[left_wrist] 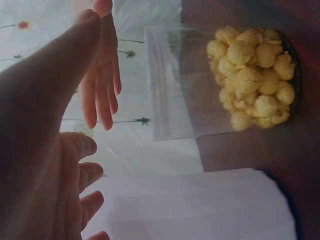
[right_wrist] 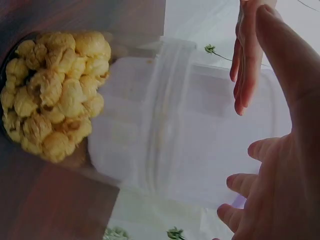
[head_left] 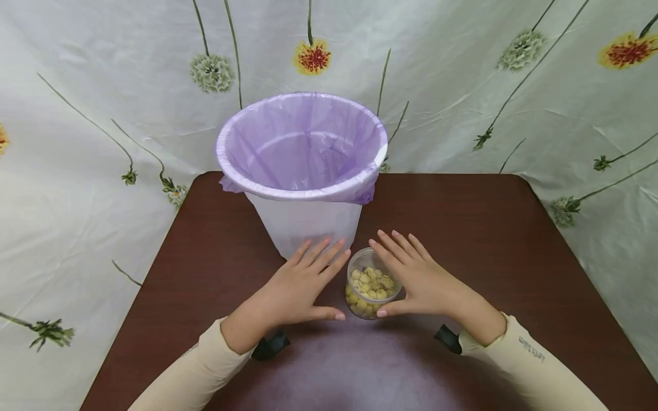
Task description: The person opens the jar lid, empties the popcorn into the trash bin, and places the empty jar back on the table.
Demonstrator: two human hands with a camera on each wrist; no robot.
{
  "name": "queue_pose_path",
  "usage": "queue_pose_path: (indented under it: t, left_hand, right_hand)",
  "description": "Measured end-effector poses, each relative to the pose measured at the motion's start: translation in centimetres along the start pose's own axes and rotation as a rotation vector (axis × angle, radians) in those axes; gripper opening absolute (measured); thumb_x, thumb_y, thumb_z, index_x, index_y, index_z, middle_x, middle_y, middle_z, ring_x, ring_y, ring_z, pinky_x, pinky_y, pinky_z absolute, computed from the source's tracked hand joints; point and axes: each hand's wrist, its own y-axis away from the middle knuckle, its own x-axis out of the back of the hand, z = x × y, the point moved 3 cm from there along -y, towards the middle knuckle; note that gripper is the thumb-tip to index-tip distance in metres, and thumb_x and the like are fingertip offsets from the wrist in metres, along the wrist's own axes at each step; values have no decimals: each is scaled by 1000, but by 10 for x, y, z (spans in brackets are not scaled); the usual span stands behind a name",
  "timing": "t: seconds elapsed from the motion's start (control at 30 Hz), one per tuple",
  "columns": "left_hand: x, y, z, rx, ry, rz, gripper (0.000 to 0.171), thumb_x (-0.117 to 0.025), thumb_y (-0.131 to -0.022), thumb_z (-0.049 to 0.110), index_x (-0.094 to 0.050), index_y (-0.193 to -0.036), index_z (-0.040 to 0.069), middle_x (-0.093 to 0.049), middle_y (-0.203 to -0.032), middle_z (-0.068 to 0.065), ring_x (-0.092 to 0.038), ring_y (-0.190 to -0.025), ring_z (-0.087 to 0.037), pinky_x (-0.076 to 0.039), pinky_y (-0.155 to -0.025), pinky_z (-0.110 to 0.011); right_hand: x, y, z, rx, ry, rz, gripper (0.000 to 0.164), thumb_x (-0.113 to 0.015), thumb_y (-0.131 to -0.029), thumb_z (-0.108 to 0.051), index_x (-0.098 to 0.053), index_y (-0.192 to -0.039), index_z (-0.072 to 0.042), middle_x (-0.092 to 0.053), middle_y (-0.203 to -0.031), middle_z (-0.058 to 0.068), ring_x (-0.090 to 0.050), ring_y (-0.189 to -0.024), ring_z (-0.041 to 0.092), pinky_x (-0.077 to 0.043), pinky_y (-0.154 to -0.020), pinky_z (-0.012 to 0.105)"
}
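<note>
A clear round plastic jar (head_left: 373, 285) stands upright on the table without a lid. Yellow popcorn (head_left: 371, 283) fills its lower part, seen closely as round puffed pieces (left_wrist: 250, 75) in the left wrist view. My left hand (head_left: 303, 285) is held to the left of the jar with fingers straight and thumb spread, holding nothing. On the other side, my right hand (head_left: 424, 279) is spread too, its fingers and thumb overlapping the jar's right rim in the head view. In the right wrist view, a gap shows between the jar wall (right_wrist: 165, 115) and the right fingers (right_wrist: 242, 185).
Behind the left hand stands a white bin (head_left: 308, 222) lined with a purple bag (head_left: 303, 154). Everything rests on a dark brown table (head_left: 462, 228). A white cloth with printed flowers (head_left: 437, 68) hangs around the table's back and sides.
</note>
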Motion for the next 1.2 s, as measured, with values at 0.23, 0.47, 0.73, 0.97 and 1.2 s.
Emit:
queue_pose_path:
  t: [0.23, 0.47, 0.73, 0.97, 1.2]
  left_hand:
    - [-16, 2, 0, 13, 62, -18, 95, -25, -64, 73, -11, -133, 9, -8, -137, -8, -6, -123, -25, -8, -96, -42]
    - [-29, 3, 4, 21, 84, 2, 95, -27, -65, 72, -17, -132, 6, -12, -136, -8, -14, -122, -26, -11, -96, -41]
    - [-40, 1, 8, 36, 112, 9, 97, -28, -65, 72, -16, -131, 2, -13, -136, -10, -15, -121, -24, -13, -96, -40]
    - [-48, 1, 12, 88, 160, 27, 107, -38, -58, 73, -11, -131, 0, -15, -135, -12, -17, -121, -23, -14, -96, -39]
    - [-52, -3, 18, 134, 228, 135, 107, -41, -56, 73, -14, -131, 1, -19, -134, -11, -16, -121, -19, -15, -96, -37]
  right_hand:
    - [-18, -7, 0, -40, -64, -21, 106, -39, -57, -75, -4, -133, -11, -1, -137, 7, -3, -123, 25, -10, -96, 42]
    - [-28, -10, 0, -66, -100, -29, 105, -41, -57, -74, -8, -133, -9, -9, -136, 11, -10, -122, 25, -17, -94, 42]
    - [-30, -15, 2, -67, -82, 52, 96, -53, -59, -64, -21, -130, -7, -31, -124, 14, -32, -111, 27, -29, -88, 39]
    - [-25, -11, 3, -130, -142, 115, 98, -57, -53, -63, -26, -128, -10, -35, -120, 9, -35, -106, 23, -36, -82, 36]
    - [-20, -5, -1, -181, -233, 179, 97, -56, -54, -62, -21, -130, -15, -30, -123, 4, -30, -110, 19, -38, -79, 37]
